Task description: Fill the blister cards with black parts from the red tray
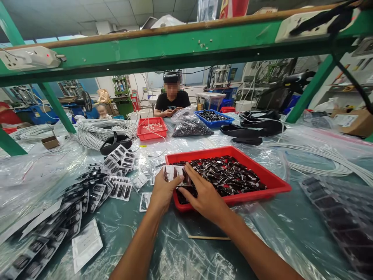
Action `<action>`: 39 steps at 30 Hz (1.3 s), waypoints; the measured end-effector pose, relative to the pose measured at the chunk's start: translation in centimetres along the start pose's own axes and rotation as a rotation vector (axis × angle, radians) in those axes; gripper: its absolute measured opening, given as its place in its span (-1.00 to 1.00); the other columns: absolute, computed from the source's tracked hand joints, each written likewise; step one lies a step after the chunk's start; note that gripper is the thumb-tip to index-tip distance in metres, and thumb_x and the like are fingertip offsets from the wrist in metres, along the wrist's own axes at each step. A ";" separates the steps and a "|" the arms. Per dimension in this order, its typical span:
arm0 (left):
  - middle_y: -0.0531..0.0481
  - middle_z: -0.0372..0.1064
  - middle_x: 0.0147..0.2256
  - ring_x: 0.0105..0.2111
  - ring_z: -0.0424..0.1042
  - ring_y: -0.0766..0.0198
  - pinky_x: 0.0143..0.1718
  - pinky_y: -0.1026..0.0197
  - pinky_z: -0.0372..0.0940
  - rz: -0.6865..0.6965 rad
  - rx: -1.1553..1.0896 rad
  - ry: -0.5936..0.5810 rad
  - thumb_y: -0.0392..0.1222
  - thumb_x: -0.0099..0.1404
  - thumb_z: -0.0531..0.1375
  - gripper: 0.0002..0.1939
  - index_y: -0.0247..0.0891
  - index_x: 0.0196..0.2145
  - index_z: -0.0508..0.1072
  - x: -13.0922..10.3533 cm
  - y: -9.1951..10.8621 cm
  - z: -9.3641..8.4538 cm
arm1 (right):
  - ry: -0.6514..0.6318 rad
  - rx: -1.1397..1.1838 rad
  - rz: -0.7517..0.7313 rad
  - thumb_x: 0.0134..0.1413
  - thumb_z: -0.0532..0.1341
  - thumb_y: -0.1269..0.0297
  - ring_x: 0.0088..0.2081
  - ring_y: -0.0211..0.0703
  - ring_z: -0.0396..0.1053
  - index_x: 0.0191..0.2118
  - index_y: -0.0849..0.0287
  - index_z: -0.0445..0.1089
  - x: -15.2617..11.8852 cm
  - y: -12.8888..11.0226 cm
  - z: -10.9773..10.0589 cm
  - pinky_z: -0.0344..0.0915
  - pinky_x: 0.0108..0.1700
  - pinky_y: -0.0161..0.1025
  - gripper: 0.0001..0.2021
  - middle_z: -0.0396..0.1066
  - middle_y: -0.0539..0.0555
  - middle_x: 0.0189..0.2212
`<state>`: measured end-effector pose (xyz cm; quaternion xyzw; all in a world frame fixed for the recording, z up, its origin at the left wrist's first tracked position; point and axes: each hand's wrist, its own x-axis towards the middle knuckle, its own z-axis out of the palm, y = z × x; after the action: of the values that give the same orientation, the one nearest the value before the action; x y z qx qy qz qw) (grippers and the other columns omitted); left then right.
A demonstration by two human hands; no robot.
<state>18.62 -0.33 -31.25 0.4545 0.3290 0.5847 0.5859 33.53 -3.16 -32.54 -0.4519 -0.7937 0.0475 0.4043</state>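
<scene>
Head view: in the lower centre of the frame both forearms reach forward to the near-left corner of a red tray heaped with small dark glossy parts. The left hand is closed on a clear blister card, thumb and fingers pinching its left edge and holding it at the tray's rim. The right hand lies over the tray's corner with fingers curled down; its index finger stretches up to touch the card's right end, and whether the other fingers hold a part underneath cannot be told.

Left of the hands, filled blister cards lie scattered on the plastic-covered table, running down into a long overlapping row toward the lower left corner, where a white empty card lies face up. A thin wooden stick rests on the plastic between the forearms. At the lower right edge a clear multi-pocket sheet lies flat.

In the middle distance sit a smaller red tray, a bag of dark parts and a blue tray. Coils of grey-white cable fill the left centre. Across the table, at centre top, a person in a black shirt sits with hands together. A green shelf beam spans the top of the frame.
</scene>
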 end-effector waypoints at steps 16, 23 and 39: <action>-0.30 0.33 0.08 0.07 0.36 0.04 0.09 -0.01 0.25 0.274 0.877 0.290 -0.19 0.28 0.18 -0.45 -0.32 0.19 0.18 2.3 2.8 -5.1 | 0.124 -0.059 0.278 0.20 0.09 -0.02 0.04 0.29 0.42 0.10 0.16 0.33 2.0 3.7 -4.5 0.33 0.07 0.18 -0.53 0.46 0.28 0.03; -0.14 0.31 0.12 0.17 0.23 -0.09 0.20 -0.16 0.12 0.274 1.446 0.114 -0.52 -0.02 0.22 -0.40 -0.13 -0.01 0.44 -1.7 5.8 -14.2 | 0.257 -0.154 -0.022 0.30 0.00 0.11 0.07 0.14 0.41 0.05 0.13 0.34 2.4 2.1 -4.9 0.31 0.13 0.08 -0.65 0.44 0.25 0.04; -0.18 0.48 -0.15 -0.17 0.48 0.00 -0.11 -0.02 0.38 0.575 1.696 -0.264 -0.11 0.28 0.27 -0.62 -0.22 0.03 0.40 -15.0 1.4 -8.1 | -0.188 -0.340 -0.103 -0.03 0.11 0.49 -0.37 -0.05 0.54 -0.34 -0.05 0.51 -12.2 1.5 -7.1 0.45 -0.33 -0.22 -0.70 0.57 0.08 -0.36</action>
<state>9.16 -13.99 -35.14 0.8618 0.4532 0.2128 -0.0816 42.67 -13.52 -35.73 -0.4661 -0.8466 -0.0661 0.2481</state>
